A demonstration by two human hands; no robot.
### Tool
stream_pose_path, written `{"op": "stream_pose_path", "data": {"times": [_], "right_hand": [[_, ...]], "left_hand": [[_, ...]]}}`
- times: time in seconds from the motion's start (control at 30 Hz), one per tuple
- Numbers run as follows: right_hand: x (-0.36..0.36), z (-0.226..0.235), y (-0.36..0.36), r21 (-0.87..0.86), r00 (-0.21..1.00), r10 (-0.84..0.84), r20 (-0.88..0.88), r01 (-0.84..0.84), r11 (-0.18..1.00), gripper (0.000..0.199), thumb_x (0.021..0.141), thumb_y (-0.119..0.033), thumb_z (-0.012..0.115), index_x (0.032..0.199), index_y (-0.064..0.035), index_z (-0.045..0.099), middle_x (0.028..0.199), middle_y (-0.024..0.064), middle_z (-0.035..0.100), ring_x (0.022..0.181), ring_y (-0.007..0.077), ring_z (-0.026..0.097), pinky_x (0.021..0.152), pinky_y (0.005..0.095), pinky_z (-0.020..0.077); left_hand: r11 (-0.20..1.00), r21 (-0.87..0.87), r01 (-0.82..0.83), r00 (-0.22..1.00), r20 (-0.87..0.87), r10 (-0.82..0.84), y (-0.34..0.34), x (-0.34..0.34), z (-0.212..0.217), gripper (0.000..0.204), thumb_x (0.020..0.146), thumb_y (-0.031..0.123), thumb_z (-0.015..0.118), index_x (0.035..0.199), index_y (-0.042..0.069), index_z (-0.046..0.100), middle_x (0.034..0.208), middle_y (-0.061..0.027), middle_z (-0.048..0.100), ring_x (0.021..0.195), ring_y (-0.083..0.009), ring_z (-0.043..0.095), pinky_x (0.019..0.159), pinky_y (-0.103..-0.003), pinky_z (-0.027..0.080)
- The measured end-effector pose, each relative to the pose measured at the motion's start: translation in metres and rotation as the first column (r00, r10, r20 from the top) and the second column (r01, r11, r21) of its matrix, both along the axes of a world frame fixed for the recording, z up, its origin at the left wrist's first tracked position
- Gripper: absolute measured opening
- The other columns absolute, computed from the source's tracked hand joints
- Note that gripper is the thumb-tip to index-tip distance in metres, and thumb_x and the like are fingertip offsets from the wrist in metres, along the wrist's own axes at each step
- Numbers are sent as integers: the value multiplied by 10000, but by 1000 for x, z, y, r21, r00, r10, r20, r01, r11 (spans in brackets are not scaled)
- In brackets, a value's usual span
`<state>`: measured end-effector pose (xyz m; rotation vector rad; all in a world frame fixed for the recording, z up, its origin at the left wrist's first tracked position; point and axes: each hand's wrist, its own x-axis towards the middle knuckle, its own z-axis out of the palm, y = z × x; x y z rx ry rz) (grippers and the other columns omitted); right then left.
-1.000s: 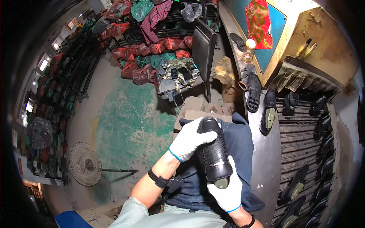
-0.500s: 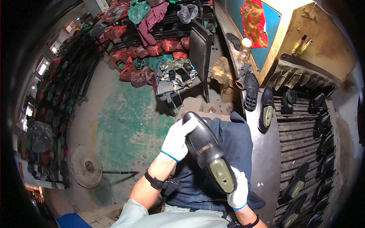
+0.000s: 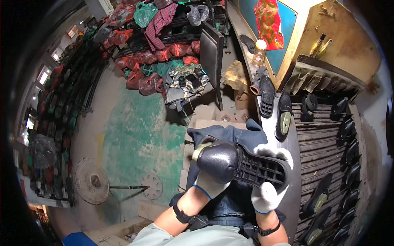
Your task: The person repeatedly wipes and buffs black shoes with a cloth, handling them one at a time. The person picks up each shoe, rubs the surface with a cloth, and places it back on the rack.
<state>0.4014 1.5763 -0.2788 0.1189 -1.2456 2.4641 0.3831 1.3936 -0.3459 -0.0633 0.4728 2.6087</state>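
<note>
Over my lap, my white-gloved left hand (image 3: 211, 185) is closed under a glossy black shoe upper (image 3: 217, 160) stretched on a shoe last, whose olive-green plate (image 3: 198, 151) shows at the far left end. My gloved right hand (image 3: 266, 197) grips a black shoe sole (image 3: 262, 169) by both edges, thumb on the near edge and fingers over the far one. The sole's gridded inner side faces up. Its left end meets the upper; whether the two are joined there cannot be seen.
A metal bench (image 3: 283, 180) runs along my right, with a black shoe (image 3: 284, 117), a loose sole (image 3: 267, 96) and a bottle (image 3: 259, 52) on it. Beyond lies a slatted rack (image 3: 314, 151) carrying several shoes. A standing fan (image 3: 91, 180) is at the left.
The shoe has been turned, its plated end swinging from lower right to the left. My left hand has shifted down beneath it. The sole's gridded side now shows in my right hand.
</note>
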Motion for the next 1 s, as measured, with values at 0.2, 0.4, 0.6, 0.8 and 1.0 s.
{"op": "stream_pose_path", "data": {"times": [0.2,0.4,0.6,0.8,1.0], "right_hand": [[-21,-46,-11,387,997,-78,-1,72,919,903,1008,-703,708,1467,59,550,1282,178,685,1218,275,688,1106,433,551],[-22,-36,-19,508,989,-134,-62,147,849,741,1141,-637,440,1321,55,633,1274,190,705,1201,286,687,1100,430,518],[-20,-32,-19,528,987,-159,-8,139,838,671,1155,-579,441,1280,47,650,1253,193,720,1182,288,694,1090,429,520],[-22,-29,-20,475,985,-170,3,148,867,642,1149,-551,458,1276,50,646,1246,200,723,1161,288,698,1083,432,523],[-16,-29,-18,566,981,-191,-7,162,808,616,1149,-527,477,1281,50,646,1237,194,722,1166,295,696,1089,441,519]], "left_hand": [[606,-606,-515,838,-208,504,38,-8,46,791,1208,614,229,1427,-24,644,1412,-201,736,1265,-300,723,1208,-446,504],[78,-602,-795,607,-786,120,25,-19,39,654,1196,458,351,1209,-52,761,1183,-222,821,1149,-313,775,1209,-496,497],[178,-583,-793,608,-777,164,38,-22,43,438,1137,253,466,1105,-37,793,1116,-202,827,1058,-361,797,1079,-470,575],[145,-591,-793,607,-785,125,44,-23,43,409,1130,253,489,1113,-23,791,1086,-189,822,1018,-371,789,999,-462,592],[76,-543,-837,547,-836,54,49,-18,36,336,1104,192,521,1122,-1,796,1069,-169,810,1015,-365,765,968,-465,582]]}}
